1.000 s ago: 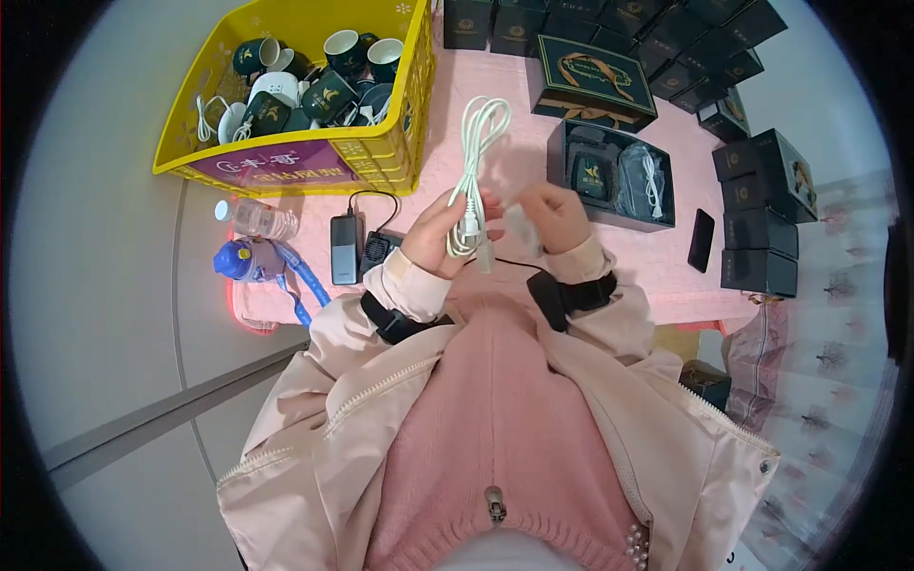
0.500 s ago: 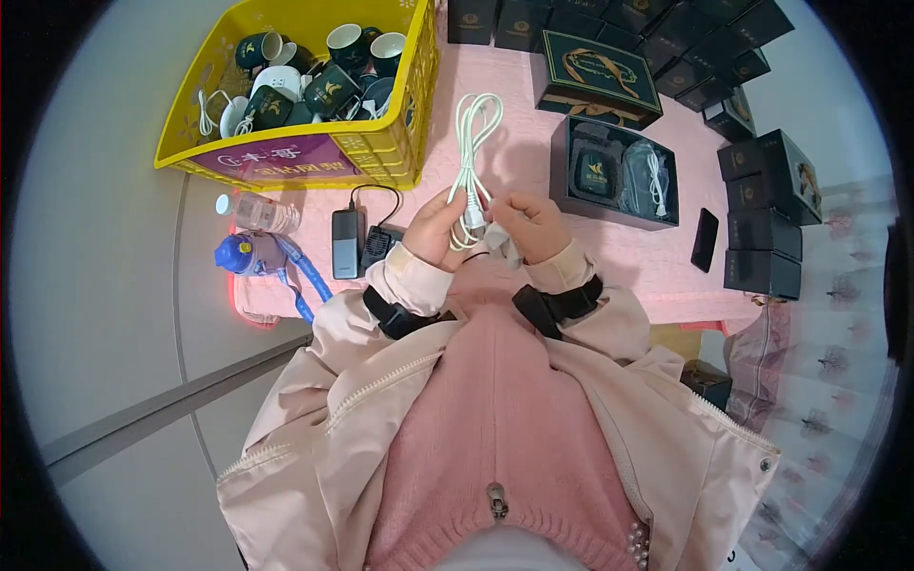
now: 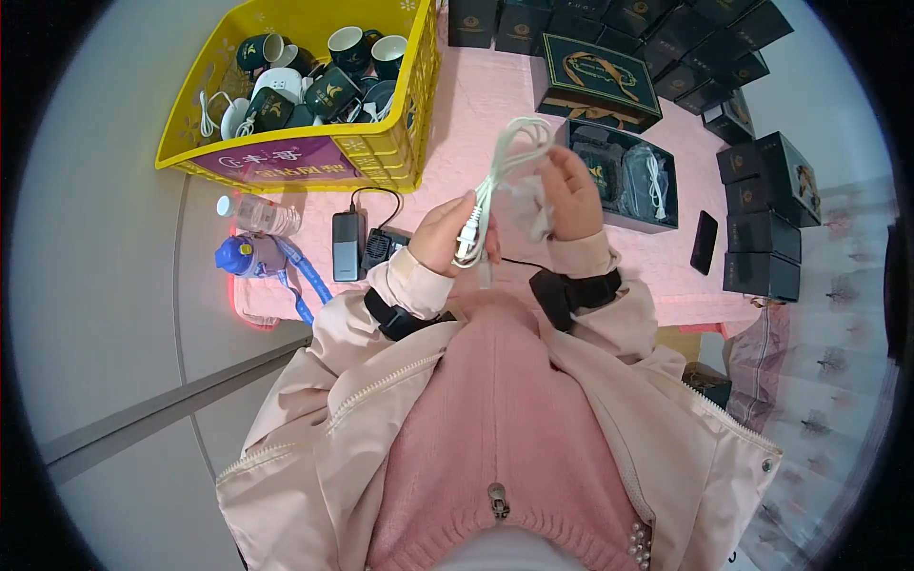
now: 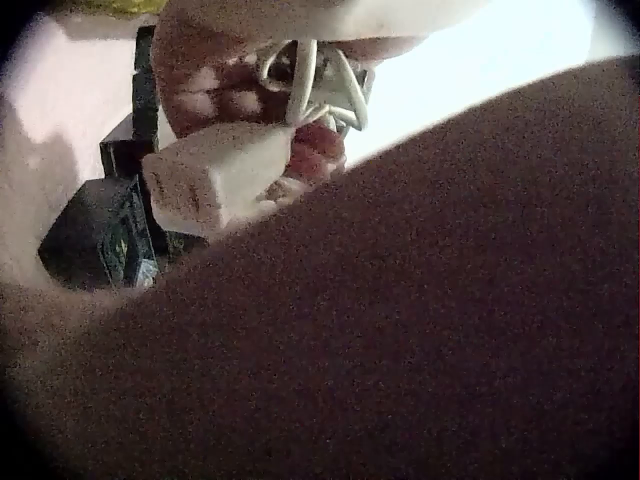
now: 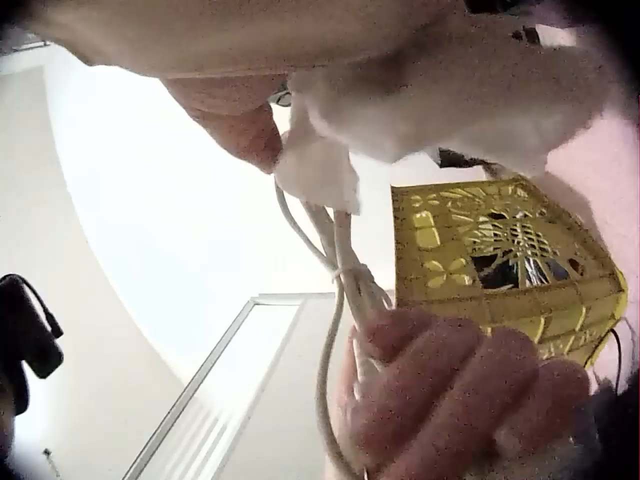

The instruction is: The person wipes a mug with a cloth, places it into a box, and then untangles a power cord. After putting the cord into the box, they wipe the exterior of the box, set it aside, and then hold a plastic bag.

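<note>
Gripping the bundled white cable (image 3: 487,190), the left hand (image 3: 441,238) has fingers curled round it near the plug. The right hand (image 3: 574,198), fingers bent, holds white tissue (image 5: 318,175) against the upper loops.

Pale cream jacket (image 3: 319,419) with toothed zips; pink ribbed knit top (image 3: 486,409) with metal zip pull (image 3: 498,501); black wrist straps (image 3: 392,316).

On the purple label (image 3: 276,162) of the yellow crate (image 3: 386,157), white "丰哥" can be read, with "凤梨" at the end of the line below (its start is less clear). Gold lettering is seen on the green mugs (image 3: 332,92), the ribboned box (image 3: 600,78) and the dark boxes (image 3: 521,27), but is too small to be read.
</note>
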The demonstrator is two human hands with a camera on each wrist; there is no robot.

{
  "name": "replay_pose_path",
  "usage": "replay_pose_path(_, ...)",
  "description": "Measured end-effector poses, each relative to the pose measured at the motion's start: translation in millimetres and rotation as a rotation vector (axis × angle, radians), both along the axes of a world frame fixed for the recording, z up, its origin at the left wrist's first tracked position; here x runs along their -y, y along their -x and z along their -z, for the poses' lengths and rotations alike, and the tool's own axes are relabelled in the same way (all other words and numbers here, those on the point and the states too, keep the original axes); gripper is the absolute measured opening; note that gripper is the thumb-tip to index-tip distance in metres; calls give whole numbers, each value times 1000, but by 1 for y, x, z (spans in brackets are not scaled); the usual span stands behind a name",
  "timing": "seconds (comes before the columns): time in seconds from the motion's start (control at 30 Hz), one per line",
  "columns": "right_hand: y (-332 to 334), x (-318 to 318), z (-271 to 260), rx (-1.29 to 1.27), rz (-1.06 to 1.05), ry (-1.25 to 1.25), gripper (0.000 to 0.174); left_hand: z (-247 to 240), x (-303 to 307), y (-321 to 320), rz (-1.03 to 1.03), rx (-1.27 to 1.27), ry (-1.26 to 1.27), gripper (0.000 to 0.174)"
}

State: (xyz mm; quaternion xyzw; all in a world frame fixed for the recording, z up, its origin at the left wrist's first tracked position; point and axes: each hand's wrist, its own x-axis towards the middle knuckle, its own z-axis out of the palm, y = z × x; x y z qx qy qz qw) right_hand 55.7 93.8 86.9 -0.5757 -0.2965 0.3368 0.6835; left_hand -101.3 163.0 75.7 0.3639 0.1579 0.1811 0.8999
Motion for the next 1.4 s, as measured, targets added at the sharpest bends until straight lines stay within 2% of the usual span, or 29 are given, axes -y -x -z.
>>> replay_pose_path(0.03,-3,-2,-4,-110,47,-43,18,-4,1,1,23,-15,-68,33)
replay_pose_path(0.07,-5,-2,-5,-109,49,-45,18,-4,3,1,25,-13,-70,33)
replay_pose_path(0.17,-15,-1,-9,182,31,-52,22,-5,4,1,110,-156,-197,29)
replay_pose_path(0.2,-19,0,-9,183,32,-53,22,-6,5,1,111,-155,-198,29)
replay_pose_path(0.3,-25,5,-7,605,66,151,21,-12,7,2,240,-260,-463,18)
replay_pose_path(0.33,-26,6,-7,604,65,151,21,-13,7,2,239,-260,-462,18)
replay_pose_path(0.43,-26,5,-16,859,229,106,21,-18,10,0,265,-249,-544,18)
replay_pose_path(0.47,-25,5,-18,859,231,107,21,-18,10,0,266,-249,-545,18)
replay_pose_path(0.57,-26,3,-23,998,330,-75,20,-16,11,-3,298,-247,-572,16)
replay_pose_path(0.7,-30,3,-23,1019,343,-106,19,-23,11,-4,402,-284,-487,14)
replay_pose_path(0.87,-35,2,-14,950,355,-122,17,-22,10,-5,403,-201,-395,10)
replay_pose_path(0.97,-34,4,-22,721,268,-1,16,-28,12,-6,367,-140,-392,18)
replay_pose_path(1.1,-34,3,-23,686,205,7,15,-15,15,-8,338,-15,-187,27)
replay_pose_path(1.23,-35,0,-13,671,249,-31,14,-14,8,-7,391,-64,-88,29)
replay_pose_path(1.4,-34,1,-12,632,248,12,12,-24,7,-5,409,-91,-176,29)
